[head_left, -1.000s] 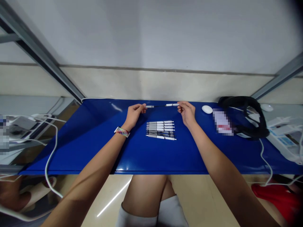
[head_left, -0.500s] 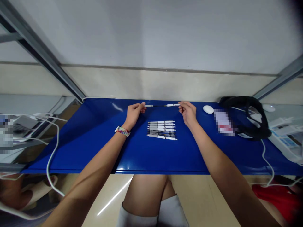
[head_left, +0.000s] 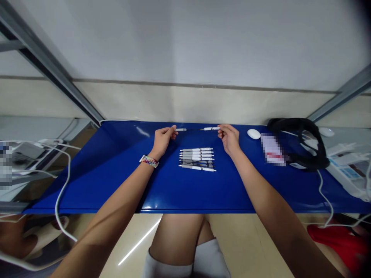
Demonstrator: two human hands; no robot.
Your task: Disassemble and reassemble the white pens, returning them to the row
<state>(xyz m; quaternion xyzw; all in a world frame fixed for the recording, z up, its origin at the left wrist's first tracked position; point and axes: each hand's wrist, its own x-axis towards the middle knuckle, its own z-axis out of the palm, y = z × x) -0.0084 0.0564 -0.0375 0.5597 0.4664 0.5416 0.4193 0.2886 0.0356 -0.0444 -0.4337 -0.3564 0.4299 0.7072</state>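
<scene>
Near the far edge of the blue table (head_left: pixel 116 181), my left hand (head_left: pixel 165 139) pinches a grey pen grip section (head_left: pixel 181 129). Opposite it, my right hand (head_left: pixel 229 138) is closed on the end of a white pen barrel (head_left: pixel 211 128). A thin dark refill (head_left: pixel 194 129) spans the gap between these two parts, roughly level. Closer to me, several pens (head_left: pixel 197 158) lie side by side in a stack of rows, grey tips to the left and white ends to the right. Neither hand touches them.
To the right are a white oval mouse (head_left: pixel 254 134), a blurred-out packet (head_left: pixel 272 150) and a black headband-like device (head_left: pixel 314 135). White cables (head_left: pixel 65 185) hang at the left. Metal posts (head_left: pixel 66 77) flank the table, with a wall behind. Other people sit on both sides.
The view has shifted very slightly. Both hands keep the same hold on the pen parts, and the gap between those parts looks about the same.
</scene>
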